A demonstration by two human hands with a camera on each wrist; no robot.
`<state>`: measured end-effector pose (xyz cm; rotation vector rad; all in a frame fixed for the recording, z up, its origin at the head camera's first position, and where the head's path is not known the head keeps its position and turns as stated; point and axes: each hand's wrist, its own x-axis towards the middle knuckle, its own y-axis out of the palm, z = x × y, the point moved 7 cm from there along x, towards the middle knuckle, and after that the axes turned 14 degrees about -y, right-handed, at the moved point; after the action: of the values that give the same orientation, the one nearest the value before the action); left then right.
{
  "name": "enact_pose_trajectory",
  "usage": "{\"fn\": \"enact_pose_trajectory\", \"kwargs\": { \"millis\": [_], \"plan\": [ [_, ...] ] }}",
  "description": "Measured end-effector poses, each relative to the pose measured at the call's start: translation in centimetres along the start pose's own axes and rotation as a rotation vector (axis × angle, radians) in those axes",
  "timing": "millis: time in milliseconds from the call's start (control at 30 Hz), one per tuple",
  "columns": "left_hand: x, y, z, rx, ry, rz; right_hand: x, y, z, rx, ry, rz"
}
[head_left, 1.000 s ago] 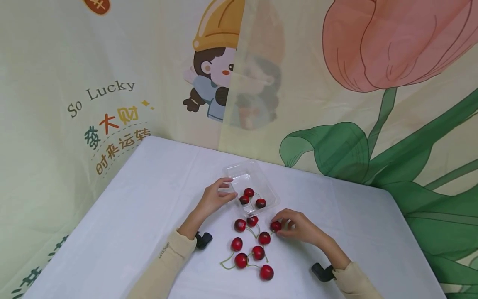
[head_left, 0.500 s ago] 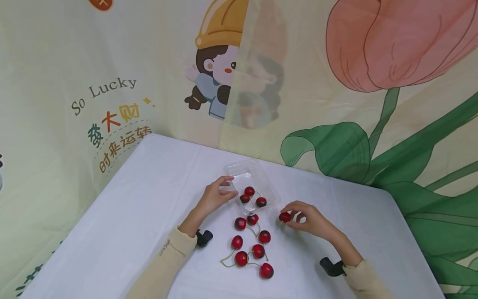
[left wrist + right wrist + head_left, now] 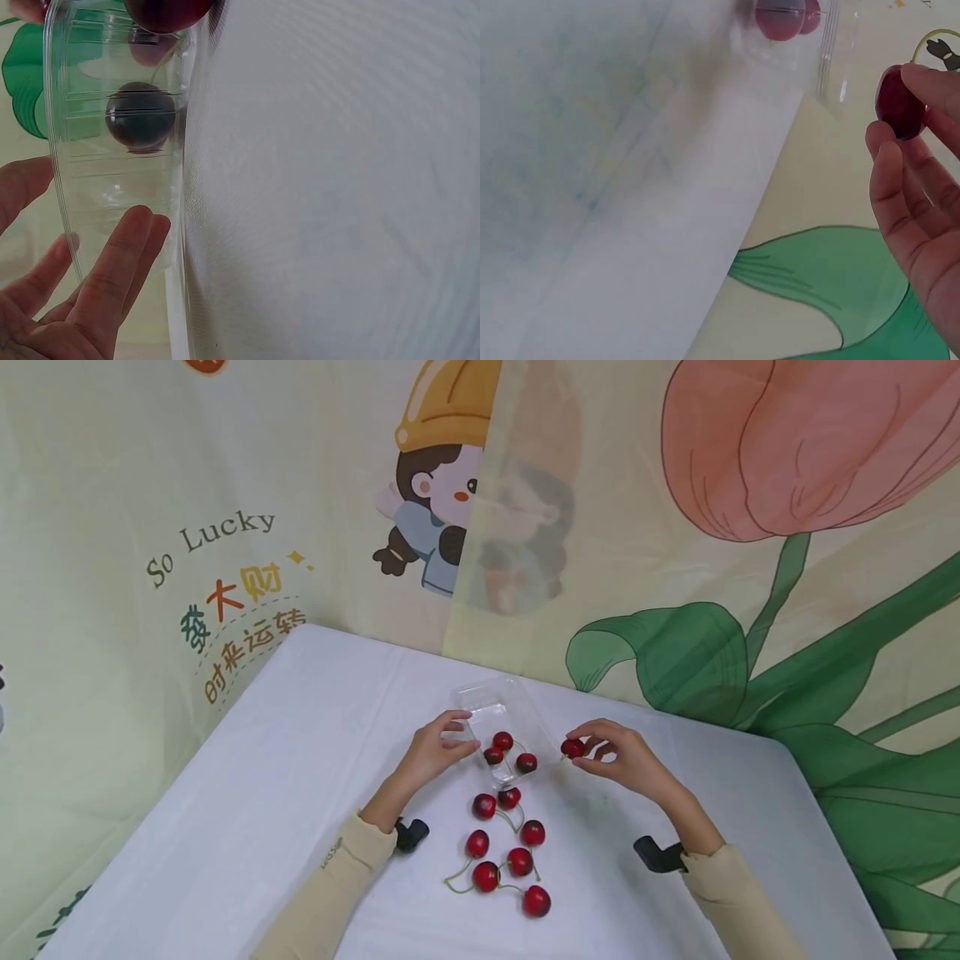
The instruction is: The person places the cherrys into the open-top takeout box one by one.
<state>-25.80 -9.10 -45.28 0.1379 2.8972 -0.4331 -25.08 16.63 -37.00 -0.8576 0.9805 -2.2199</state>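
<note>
In the head view, a clear plastic box (image 3: 543, 727) with 3 red cherries (image 3: 527, 763) inside stands on the white table. My left hand (image 3: 429, 752) is at its left side, fingers fairly straight; in the left wrist view two fingertips (image 3: 139, 217) rest against the outer wall and others reach the rim (image 3: 52, 112). Just right of the box, my right hand (image 3: 618, 756) pinches a dark red cherry (image 3: 572, 748) between thumb and fingertips, above table height. The right wrist view shows this held cherry (image 3: 898, 103) with its green stem curving upward.
Several stemmed cherries (image 3: 520, 862) lie on the white tablecloth (image 3: 315, 735) in front of the box, the closest right by its near edge. A printed curtain (image 3: 337, 485) hangs behind the table. Black wrist cameras (image 3: 660, 854) sit below both wrists.
My right hand has drawn the cherry away from the group on the table, first rightward, then up and forward to the box's right side. The left hand stays at the box.
</note>
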Motion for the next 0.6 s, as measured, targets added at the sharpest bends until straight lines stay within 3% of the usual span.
{"fn": "enact_pose_trajectory", "kwargs": {
  "millis": [600],
  "plan": [
    [0.1, 0.0, 0.1, -0.005, -0.022, 0.003, 4.0, 3.5, 0.5, 0.057, 0.001, 0.061]
  ]
}}
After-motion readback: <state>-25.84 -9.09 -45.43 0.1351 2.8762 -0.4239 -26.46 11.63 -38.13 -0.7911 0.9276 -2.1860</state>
